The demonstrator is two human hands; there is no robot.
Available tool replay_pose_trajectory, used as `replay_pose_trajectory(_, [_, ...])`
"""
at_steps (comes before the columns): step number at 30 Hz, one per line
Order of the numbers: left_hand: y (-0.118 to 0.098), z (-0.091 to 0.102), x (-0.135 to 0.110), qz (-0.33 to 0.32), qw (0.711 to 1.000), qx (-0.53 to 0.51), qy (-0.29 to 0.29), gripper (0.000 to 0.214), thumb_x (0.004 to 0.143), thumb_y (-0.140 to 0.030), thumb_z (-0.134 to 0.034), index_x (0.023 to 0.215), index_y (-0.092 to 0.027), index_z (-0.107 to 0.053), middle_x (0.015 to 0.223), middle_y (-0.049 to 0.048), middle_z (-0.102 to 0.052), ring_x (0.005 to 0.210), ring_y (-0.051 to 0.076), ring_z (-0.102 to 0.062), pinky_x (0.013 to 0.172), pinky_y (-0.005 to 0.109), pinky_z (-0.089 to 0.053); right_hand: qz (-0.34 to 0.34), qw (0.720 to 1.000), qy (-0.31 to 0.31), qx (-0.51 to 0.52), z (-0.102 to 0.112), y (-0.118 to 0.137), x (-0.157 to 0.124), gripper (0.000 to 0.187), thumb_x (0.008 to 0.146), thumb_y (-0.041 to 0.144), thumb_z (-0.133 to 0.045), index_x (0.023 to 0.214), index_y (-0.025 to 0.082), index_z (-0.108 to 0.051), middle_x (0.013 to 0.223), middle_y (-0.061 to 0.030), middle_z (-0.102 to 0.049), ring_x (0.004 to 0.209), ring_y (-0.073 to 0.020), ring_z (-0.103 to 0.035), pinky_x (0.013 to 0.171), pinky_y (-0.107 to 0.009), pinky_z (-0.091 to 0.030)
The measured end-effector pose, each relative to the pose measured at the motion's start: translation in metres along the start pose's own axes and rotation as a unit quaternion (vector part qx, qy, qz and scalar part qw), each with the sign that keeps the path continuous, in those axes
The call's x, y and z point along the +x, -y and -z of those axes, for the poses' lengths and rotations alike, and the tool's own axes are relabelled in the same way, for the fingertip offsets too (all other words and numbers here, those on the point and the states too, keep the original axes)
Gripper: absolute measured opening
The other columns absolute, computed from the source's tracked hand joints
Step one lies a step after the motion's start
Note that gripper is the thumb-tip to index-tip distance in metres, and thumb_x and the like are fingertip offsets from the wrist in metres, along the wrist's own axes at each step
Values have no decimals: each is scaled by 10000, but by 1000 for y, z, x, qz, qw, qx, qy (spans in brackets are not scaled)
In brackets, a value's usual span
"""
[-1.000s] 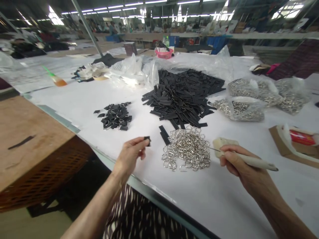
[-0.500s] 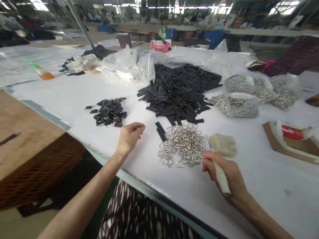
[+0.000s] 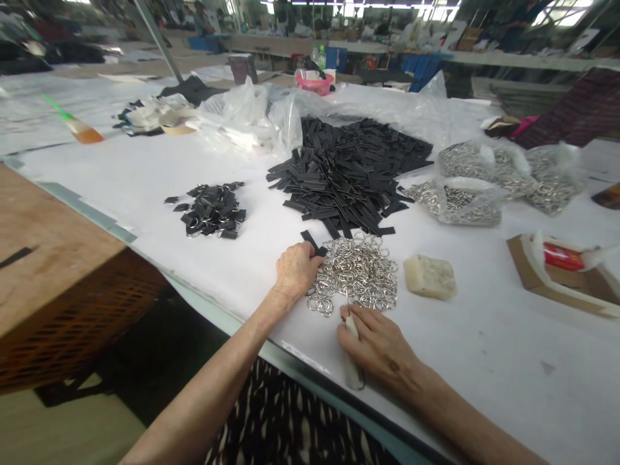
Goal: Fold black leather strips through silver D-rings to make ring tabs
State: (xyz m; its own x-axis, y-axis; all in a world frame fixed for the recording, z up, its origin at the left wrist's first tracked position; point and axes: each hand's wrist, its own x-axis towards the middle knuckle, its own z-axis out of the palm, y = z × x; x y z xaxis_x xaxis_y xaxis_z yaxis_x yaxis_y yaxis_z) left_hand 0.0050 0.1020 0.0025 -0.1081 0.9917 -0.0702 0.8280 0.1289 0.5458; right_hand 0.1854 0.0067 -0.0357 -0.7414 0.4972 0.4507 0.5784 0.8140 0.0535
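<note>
My left hand [image 3: 296, 268] is closed at the left edge of a heap of metal D-rings [image 3: 361, 268], its fingertips pinching a black strip [image 3: 321, 250]. Another black strip [image 3: 308, 237] lies against those fingers. My right hand [image 3: 380, 342] grips an awl by its pale handle [image 3: 354, 371], the thin metal point reaching into the near side of the rings. Whether a D-ring is also between my right fingers is too small to tell. Left of my hands is a small pile of black strips looped through D-rings [image 3: 213, 210].
A large heap of black strips [image 3: 349, 171] lies beyond the rings. Plastic bags of rings [image 3: 460, 203] sit at the right, near an open cardboard box [image 3: 527, 274]. A yellowish block [image 3: 430, 276] rests beside the rings. Clear plastic [image 3: 247, 119] and a glue bottle [image 3: 84, 129] are farther back.
My left hand has moved right, from bare table to the black strips, and closed on one. My right hand has brought the awl left from beside the block to the near edge of the rings.
</note>
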Motion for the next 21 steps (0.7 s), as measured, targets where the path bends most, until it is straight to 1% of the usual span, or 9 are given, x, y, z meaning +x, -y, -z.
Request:
replay_pose_trajectory(5, [7, 1, -10, -23, 996, -71, 49, 80, 661, -180, -562, 587, -193, -533, 530, -22, -515, 560, 147, -489, 557, 273, -342, 18, 999, -22, -19, 7, 2, -1, 252, 856, 6, -358, 874, 136, -572, 961, -186, -682, 925, -244, -635, 778, -371, -521])
replay_pose_trajectory(7, [9, 2, -15, -27, 991, -112, 65, 38, 651, -169, -561, 620, -187, -549, 518, -40, -500, 537, 130, -473, 540, 257, -345, 19, 999, -38, -17, 8, 1, 1, 253, 843, -5, -377, 862, 137, -586, 923, -175, -692, 884, -236, -645, 753, -360, -529])
replay_pose_trajectory(9, [11, 3, -19, -28, 984, -155, 84, 50, 639, -152, -565, 676, -179, -586, 538, -47, -522, 541, 122, -483, 533, 241, -357, -5, 998, -63, 22, 9, -1, 3, 260, 838, -2, -395, 849, 156, -601, 854, -132, -705, 803, -208, -656, 715, -330, -537])
replay_pose_trajectory(11, [11, 6, -25, -24, 975, -195, 104, 88, 639, -146, -565, 703, -170, -621, 556, -45, -544, 539, 116, -490, 519, 228, -367, -48, 992, -84, 78, 10, -3, 3, 260, 847, 27, -404, 864, 189, -607, 805, -80, -711, 735, -179, -658, 669, -291, -539])
replay_pose_trajectory(12, [11, 8, -28, -21, 970, -213, 113, 89, 648, -150, -561, 699, -165, -633, 555, -43, -547, 529, 113, -487, 509, 225, -369, -73, 988, -92, 101, 10, -5, 2, 249, 855, 52, -409, 890, 201, -606, 814, -66, -713, 733, -176, -660, 660, -282, -539])
replay_pose_trajectory(15, [7, 17, -39, -10, 958, -259, 125, 100, 692, -184, -551, 656, -156, -640, 542, -35, -545, 506, 106, -474, 495, 221, -372, -139, 978, -99, 122, 17, -11, -1, 237, 869, 105, -411, 1025, 198, -564, 891, -74, -708, 748, -179, -665, 647, -274, -537])
replay_pose_trajectory(17, [1, 23, -49, -5, 942, -306, 137, 130, 720, -216, -557, 636, -157, -638, 557, -26, -566, 520, 105, -486, 512, 221, -382, -203, 965, -96, 139, 24, -14, -2, 251, 866, 103, -423, 1074, 194, -532, 871, -61, -702, 712, -163, -660, 625, -255, -527])
replay_pose_trajectory(19, [-8, 25, -59, 2, 917, -360, 173, 161, 736, -243, -569, 619, -156, -637, 574, -14, -592, 532, 102, -506, 527, 218, -399, -294, 934, -93, 181, 33, -17, 0, 219, 857, 115, -464, 1040, 208, -541, 810, -24, -694, 666, -144, -647, 600, -233, -508])
replay_pose_trajectory(21, [-17, 21, -68, 29, 884, -399, 244, 176, 746, -263, -568, 628, -151, -636, 566, -2, -612, 503, 100, -524, 504, 215, -417, -379, 891, -94, 232, 40, -19, 3, 142, 848, 163, -511, 965, 219, -567, 791, -8, -690, 669, -142, -642, 596, -228, -492])
